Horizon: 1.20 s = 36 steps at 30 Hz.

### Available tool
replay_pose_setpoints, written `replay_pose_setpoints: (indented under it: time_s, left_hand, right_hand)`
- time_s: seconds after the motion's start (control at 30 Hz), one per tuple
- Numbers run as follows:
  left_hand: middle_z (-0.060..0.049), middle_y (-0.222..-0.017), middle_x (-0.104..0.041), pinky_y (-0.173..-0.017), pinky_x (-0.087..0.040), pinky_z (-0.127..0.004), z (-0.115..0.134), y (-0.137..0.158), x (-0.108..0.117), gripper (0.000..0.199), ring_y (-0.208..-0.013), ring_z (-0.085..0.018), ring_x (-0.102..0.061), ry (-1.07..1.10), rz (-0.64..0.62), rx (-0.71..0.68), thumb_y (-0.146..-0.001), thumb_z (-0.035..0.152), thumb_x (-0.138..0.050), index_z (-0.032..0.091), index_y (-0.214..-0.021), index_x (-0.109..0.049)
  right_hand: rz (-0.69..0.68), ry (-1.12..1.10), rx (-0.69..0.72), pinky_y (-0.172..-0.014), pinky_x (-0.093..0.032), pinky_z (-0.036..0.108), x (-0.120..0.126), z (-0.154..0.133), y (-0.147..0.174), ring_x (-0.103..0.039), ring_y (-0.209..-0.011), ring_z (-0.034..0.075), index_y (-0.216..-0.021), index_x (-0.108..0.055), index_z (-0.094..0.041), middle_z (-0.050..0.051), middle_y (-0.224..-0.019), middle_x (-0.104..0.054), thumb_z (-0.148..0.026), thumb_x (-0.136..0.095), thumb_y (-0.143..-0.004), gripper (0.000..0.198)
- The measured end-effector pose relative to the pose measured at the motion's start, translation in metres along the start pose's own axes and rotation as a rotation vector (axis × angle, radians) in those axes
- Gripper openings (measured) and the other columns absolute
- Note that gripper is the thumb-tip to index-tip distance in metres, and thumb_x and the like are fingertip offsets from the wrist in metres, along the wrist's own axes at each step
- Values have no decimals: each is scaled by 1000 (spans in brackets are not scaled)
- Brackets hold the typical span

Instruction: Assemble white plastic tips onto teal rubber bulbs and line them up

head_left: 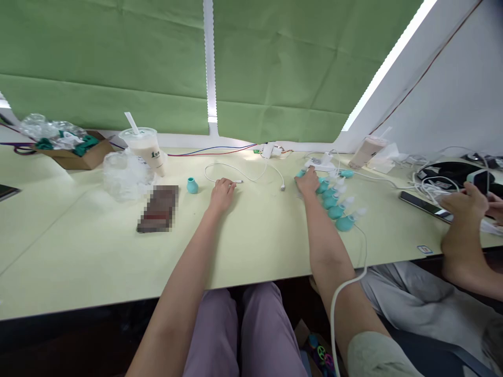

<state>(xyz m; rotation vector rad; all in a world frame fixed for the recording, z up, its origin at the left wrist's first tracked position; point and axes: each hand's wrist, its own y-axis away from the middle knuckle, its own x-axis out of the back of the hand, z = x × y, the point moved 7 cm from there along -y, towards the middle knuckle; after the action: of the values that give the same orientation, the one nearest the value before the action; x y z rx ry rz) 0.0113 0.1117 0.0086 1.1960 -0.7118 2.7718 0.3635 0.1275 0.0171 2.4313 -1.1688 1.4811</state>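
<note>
My left hand (223, 195) rests on the table, fingers loosely bent and apparently holding nothing, beside the plug end of a white charging cable (253, 180). A single teal rubber bulb (192, 185) without a tip stands left of it. My right hand (307, 181) is closed at the far end of a row of several teal bulb syringes (336, 211) with clear tips. Teal rubber of one bulb syringe (301, 173) shows at its fingertips; the rest is hidden by the hand. Another teal bulb (346, 173) lies behind the row.
A blurred dark rectangle (158, 208), plastic bag (128, 175), drink cup (143, 149) and cardboard box (80, 156) are on the left. Behind my right hand lies a power strip (320, 163). At right, another person's hand (466, 201) holds a dark device near a phone (425, 206).
</note>
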Motion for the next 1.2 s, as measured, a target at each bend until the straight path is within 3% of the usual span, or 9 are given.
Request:
replay_pose_setpoints:
  time_s: [0.17, 0.5, 0.63, 0.8, 1.03, 1.2]
  left_hand:
    - [-11, -107, -60, -97, -39, -43, -2, 0, -2, 32, -108, -27, -48, -4, -20, 12, -95, 33, -33, 19, -91, -62]
    - [-11, -104, -61, -96, -39, -43, 1, 0, -1, 33, -105, -27, -49, -13, -46, 1, -94, 34, -32, 20, -88, -62]
    - [-11, -104, -61, -98, -38, -43, 1, -1, -3, 33, -106, -26, -49, -24, -46, -23, -94, 34, -32, 20, -89, -62]
    - [-11, -104, -61, -97, -39, -43, 1, -2, -4, 34, -105, -27, -50, -42, -54, -31, -94, 34, -32, 20, -88, -62]
    - [-11, -104, -61, -95, -40, -44, 1, -1, -5, 35, -105, -28, -49, -64, -67, -34, -94, 35, -32, 20, -88, -62]
    - [-12, -104, -61, -94, -40, -44, 0, -2, -6, 34, -105, -28, -49, -70, -68, -36, -94, 34, -32, 20, -89, -63]
  right_hand:
    - [52, 1, 3, -91, -43, 48, 7, 2, -2, -55, -109, 34, -122, -46, -16, 18, -116, -57, -31, -67, -71, 58]
    - [73, -55, 59, -87, -44, 40, 22, 0, -9, -58, -100, 27, -101, -61, -21, 9, -103, -65, -36, -59, -79, 27]
    - [27, -105, 98, -87, -44, 39, 16, -4, -9, -59, -100, 26, -104, -61, -23, 7, -106, -67, -38, -56, -80, 28]
    - [-30, -115, 138, -89, -43, 39, 11, -9, -6, -58, -106, 27, -119, -54, -23, 7, -115, -66, -27, -55, -77, 42]
    - [-79, -137, 140, -88, -44, 38, 7, 0, -13, -60, -100, 24, -114, -55, -24, 4, -114, -67, -19, -56, -73, 41]
    - [-105, -198, 166, -84, -46, 36, -2, 4, -15, -60, -92, 21, -115, -54, -23, 4, -112, -67, -23, -58, -72, 43]
